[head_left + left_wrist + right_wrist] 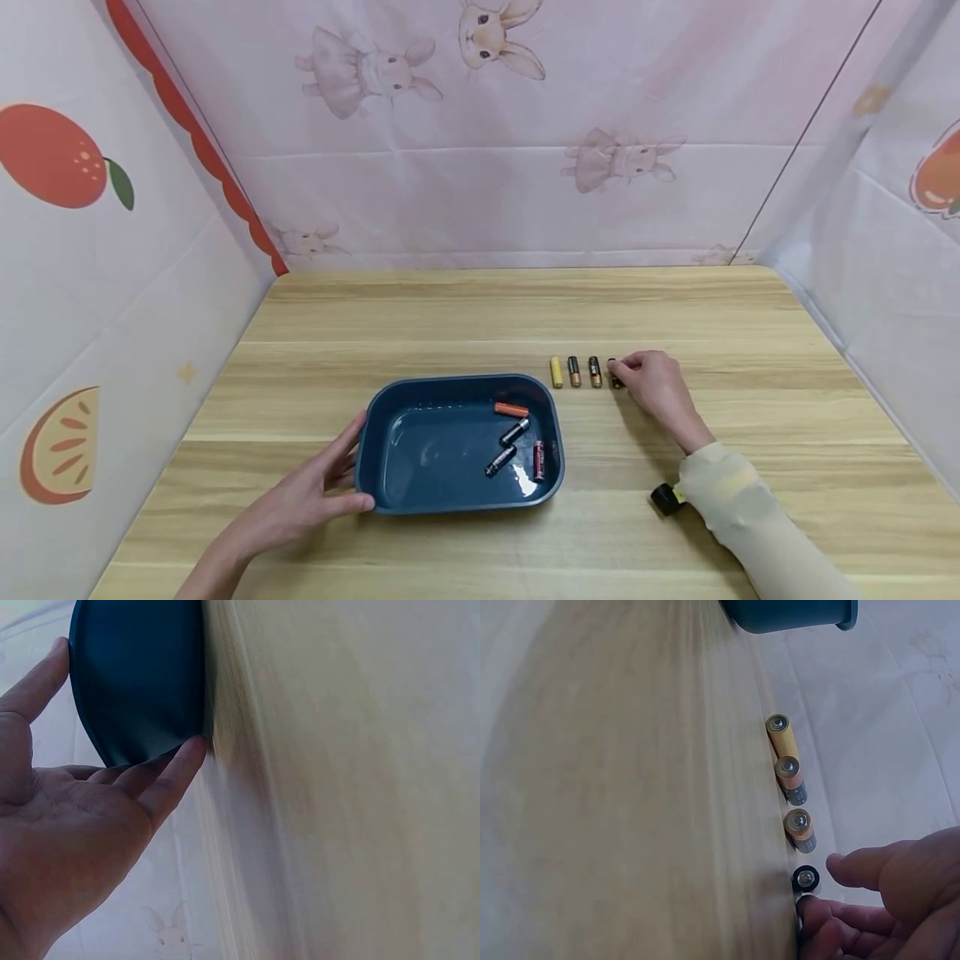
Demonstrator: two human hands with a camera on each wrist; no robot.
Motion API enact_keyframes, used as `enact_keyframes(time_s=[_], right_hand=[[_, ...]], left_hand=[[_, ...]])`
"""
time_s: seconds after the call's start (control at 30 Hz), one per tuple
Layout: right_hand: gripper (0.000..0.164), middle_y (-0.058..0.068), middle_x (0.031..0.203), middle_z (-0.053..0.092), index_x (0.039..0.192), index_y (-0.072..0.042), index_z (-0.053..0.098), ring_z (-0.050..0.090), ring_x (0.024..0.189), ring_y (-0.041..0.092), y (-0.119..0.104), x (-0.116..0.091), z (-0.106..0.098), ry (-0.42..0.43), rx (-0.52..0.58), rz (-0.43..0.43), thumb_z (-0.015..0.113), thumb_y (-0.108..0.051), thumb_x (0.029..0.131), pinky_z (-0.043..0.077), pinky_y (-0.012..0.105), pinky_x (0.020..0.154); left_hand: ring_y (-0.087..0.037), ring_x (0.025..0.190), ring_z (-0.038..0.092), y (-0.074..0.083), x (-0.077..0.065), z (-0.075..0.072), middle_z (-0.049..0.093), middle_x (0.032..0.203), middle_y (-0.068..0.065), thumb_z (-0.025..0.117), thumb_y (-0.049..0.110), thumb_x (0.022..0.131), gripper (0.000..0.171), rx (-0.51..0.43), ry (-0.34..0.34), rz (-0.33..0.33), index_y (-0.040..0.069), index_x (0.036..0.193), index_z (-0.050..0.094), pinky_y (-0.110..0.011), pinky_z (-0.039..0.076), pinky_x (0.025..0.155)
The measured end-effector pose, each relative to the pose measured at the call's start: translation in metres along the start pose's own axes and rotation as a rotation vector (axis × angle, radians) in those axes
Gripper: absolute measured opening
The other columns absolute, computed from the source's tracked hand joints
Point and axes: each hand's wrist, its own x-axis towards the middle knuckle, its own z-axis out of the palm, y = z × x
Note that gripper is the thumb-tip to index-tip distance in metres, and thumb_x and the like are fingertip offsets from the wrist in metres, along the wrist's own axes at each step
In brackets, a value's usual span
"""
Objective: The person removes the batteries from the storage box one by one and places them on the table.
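Observation:
My left hand (311, 492) touches the left end of a dark blue basin (457, 505), thumb and fingers spread around it. In the left wrist view its fingers lie fairly straight against the basin wall (142, 675). Inside the basin are an orange battery (512, 410), two dark batteries (515, 431) and a red one (538, 460). My right hand (660, 387) is at the right end of a battery row, its fingers beside a black-ended battery (805, 878); the thumb stands apart from it. To its left stand a yellow battery (556, 372) and two black-and-copper batteries (574, 372).
The batteries stand in a row on the wood-grain table (450, 317), right of the basin's far corner. A small black object (664, 499) is at my right cuff. Printed cloth walls (465, 208) enclose the table's back and sides.

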Motion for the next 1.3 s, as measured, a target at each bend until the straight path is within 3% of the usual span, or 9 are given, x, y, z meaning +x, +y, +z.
enact_keyframes(time_s=[0.2,0.53,0.7,0.9,1.03,1.3], right_hand=[[0.044,0.006,0.072,0.070,0.108,0.004,0.077,0.055,0.060,0.016,0.000,-0.002,-0.004,-0.022,0.009,0.022,0.057,-0.035,0.106,0.043,0.030,0.053],[0.050,0.010,0.083,0.074,0.110,0.007,0.074,0.067,0.070,0.019,0.002,-0.002,-0.010,-0.060,0.053,0.029,0.052,-0.038,0.109,0.050,0.031,0.062],[0.046,0.019,0.096,0.074,0.116,0.007,0.070,0.067,0.074,0.021,0.001,-0.006,-0.014,-0.022,0.225,0.034,0.055,-0.036,0.108,0.054,0.028,0.061],[0.052,0.028,0.121,0.066,0.134,0.010,0.060,0.069,0.085,0.019,-0.012,-0.012,-0.021,-0.018,0.420,0.044,0.055,-0.034,0.108,0.061,0.028,0.071],[0.052,0.026,0.120,0.066,0.137,0.010,0.057,0.069,0.090,0.018,-0.025,-0.018,-0.026,-0.060,0.485,0.032,0.056,-0.033,0.108,0.061,0.028,0.078],[0.045,0.019,0.113,0.067,0.134,0.011,0.057,0.069,0.087,0.017,-0.064,-0.038,-0.030,-0.178,0.566,-0.034,0.057,-0.026,0.108,0.058,0.025,0.069]], left_hand=[[-0.054,0.144,0.034,0.000,0.000,0.000,0.011,0.167,-0.030,0.075,0.018,0.097,0.101,0.005,0.006,-0.003,0.019,0.168,0.002,-0.047,0.044,0.109],[-0.053,0.144,0.034,0.000,0.000,0.000,0.011,0.167,-0.030,0.074,0.017,0.097,0.101,-0.001,0.001,0.003,0.017,0.168,0.002,-0.043,0.046,0.109],[-0.054,0.144,0.034,0.000,0.000,0.000,0.011,0.168,-0.030,0.073,0.015,0.098,0.100,-0.013,-0.009,0.010,0.016,0.167,0.002,-0.037,0.048,0.108],[-0.054,0.144,0.034,0.000,0.000,0.000,0.011,0.168,-0.030,0.074,0.016,0.098,0.100,0.002,-0.001,0.005,0.017,0.168,0.002,-0.045,0.046,0.109],[-0.054,0.144,0.034,0.000,0.000,0.001,0.010,0.167,-0.030,0.074,0.017,0.098,0.100,0.017,0.009,0.011,0.017,0.168,0.002,-0.049,0.043,0.110],[-0.054,0.144,0.034,-0.001,0.001,-0.001,0.011,0.167,-0.031,0.074,0.017,0.098,0.100,0.004,0.001,0.004,0.017,0.168,0.002,-0.048,0.044,0.109]])
